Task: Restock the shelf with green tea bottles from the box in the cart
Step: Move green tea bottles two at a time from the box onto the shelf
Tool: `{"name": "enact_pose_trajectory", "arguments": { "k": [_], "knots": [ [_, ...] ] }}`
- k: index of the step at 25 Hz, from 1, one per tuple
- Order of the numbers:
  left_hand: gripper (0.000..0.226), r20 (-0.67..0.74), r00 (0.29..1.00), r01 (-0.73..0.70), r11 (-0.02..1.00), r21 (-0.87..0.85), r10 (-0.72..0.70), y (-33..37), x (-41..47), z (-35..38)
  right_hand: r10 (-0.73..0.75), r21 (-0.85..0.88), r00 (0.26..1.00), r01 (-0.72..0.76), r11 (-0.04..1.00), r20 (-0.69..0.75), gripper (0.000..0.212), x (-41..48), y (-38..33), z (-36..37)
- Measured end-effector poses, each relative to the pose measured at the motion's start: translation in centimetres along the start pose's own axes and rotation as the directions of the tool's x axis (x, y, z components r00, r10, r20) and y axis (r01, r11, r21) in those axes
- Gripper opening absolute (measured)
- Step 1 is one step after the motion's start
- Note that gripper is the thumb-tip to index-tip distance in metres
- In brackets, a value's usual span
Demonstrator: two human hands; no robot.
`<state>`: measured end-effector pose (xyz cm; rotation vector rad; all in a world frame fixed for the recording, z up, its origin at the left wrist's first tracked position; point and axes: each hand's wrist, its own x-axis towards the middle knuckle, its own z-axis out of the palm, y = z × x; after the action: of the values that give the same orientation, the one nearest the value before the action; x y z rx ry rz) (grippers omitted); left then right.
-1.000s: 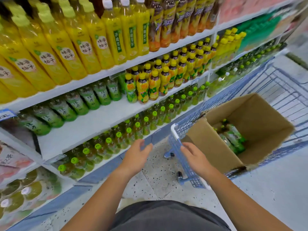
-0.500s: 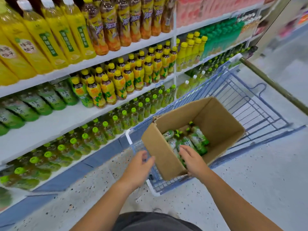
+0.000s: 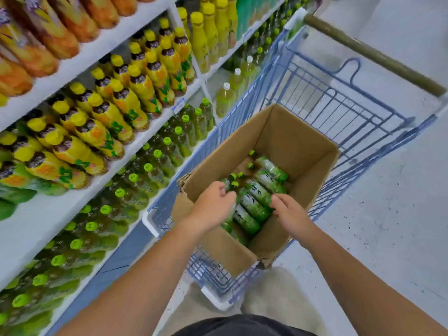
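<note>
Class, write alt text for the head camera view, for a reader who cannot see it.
A person's left hand and right hand reach into an open cardboard box of green tea bottles lying on their sides, in a blue wire cart. Shelves on the left hold green-capped bottles and yellow-capped bottles.
</note>
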<state>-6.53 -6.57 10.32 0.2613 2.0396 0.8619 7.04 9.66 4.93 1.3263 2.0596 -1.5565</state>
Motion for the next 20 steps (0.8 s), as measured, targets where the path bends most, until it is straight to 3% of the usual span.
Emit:
{"name": "enact_pose_trajectory", "arguments": {
  "k": [4, 8, 12, 16, 20],
  "knots": [
    [0.047, 0.067, 0.994, 0.064, 0.947, 0.315, -0.09, 1.0, 8.2, 1.1, 0.076, -0.061, 0.993, -0.071, 0.996, 0.092, 0.044, 6.4, 1.1, 2.3],
    [0.044, 0.051, 0.989, 0.087, 0.818, 0.569, -0.14, -0.9, 15.7, 2.8, 0.199, -0.009, 0.967, -0.2, 0.98, 0.156, 0.027, 13.9, 3.0, 7.2],
    [0.033, 0.078, 0.957, 0.117, 0.619, 0.777, -0.28, -3.6, 21.0, 4.0, 0.34, 0.076, 0.92, -0.36, 0.93, 0.197, 0.025, 18.7, 6.0, 12.6],
    [0.031, 0.044, 0.937, 0.151, 0.513, 0.845, -0.347, -7.3, 24.4, 4.7, 0.436, 0.256, 0.868, -0.489, 0.834, 0.239, 0.032, 20.2, 7.4, 15.7],
    [0.032, 0.016, 0.929, 0.182, 0.496, 0.849, -0.369, -9.0, 25.3, 5.3, 0.436, 0.394, 0.833, -0.547, 0.739, 0.34, 0.048, 20.1, 8.9, 16.5]
  ]
}}
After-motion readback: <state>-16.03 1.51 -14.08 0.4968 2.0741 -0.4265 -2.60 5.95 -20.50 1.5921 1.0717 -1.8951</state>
